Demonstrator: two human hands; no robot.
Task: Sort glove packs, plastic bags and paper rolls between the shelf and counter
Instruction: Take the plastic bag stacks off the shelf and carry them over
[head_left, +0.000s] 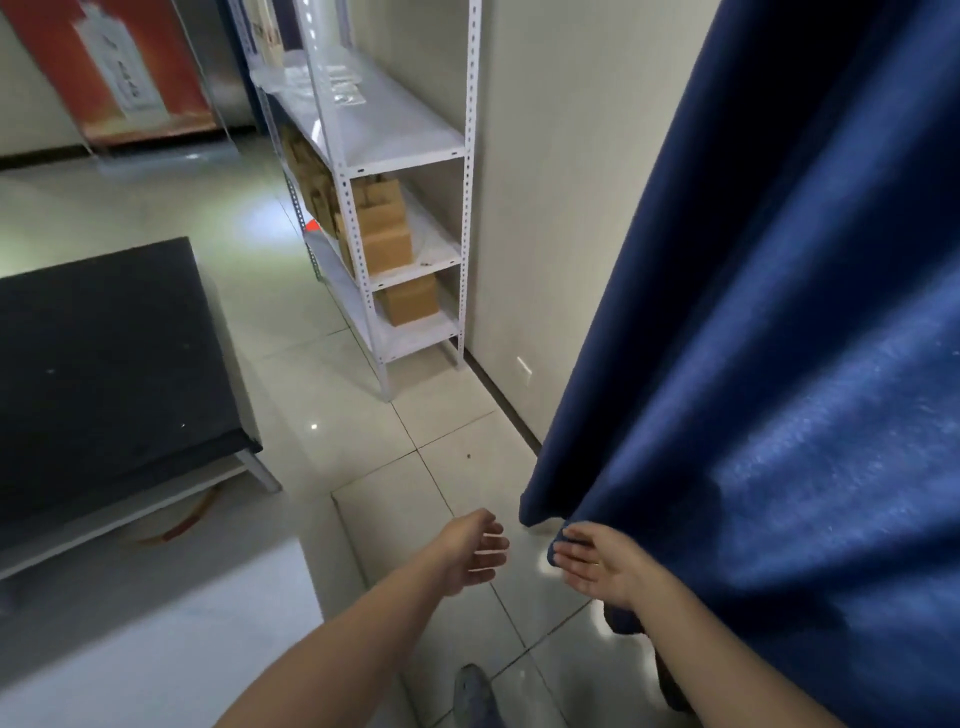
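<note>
Well ahead of the fingers, against the pale wall, stands the white perforated-steel shelf unit (400, 130). Some flat clear plastic packets (332, 78) lie on its upper board. They are too small and blurred to tell whether they are glove packs or bags, and no paper roll can be made out. On the boards below them sit brown cardboard boxes (384, 228).

The left hand (475, 553) hangs over the glossy white floor tiles (415, 415), its fingers (491, 545) loosely curled and apart, holding nothing. Just to its right, the right hand (597, 566) lies palm up. Its fingers (571, 561) are straight and spread, and their tips touch the hem of the heavy dark-blue fabric curtain (779, 364) without gripping it.

Far to the left of the fingers is the black-topped desk (104, 364), with nothing of the task visible on the part in view. A pale white surface (208, 649) lies below and left of the left forearm, also bare where it shows.

With both hands empty and the shelf well apart from them, I judge this to be a walking moment between 2 carries, or the approach to a 1st one. The packets on the shelf suggest sorting remains to be done there, but how much is finished cannot be told. The likely next step is to reach the shelf and pick up from its upper board.
</note>
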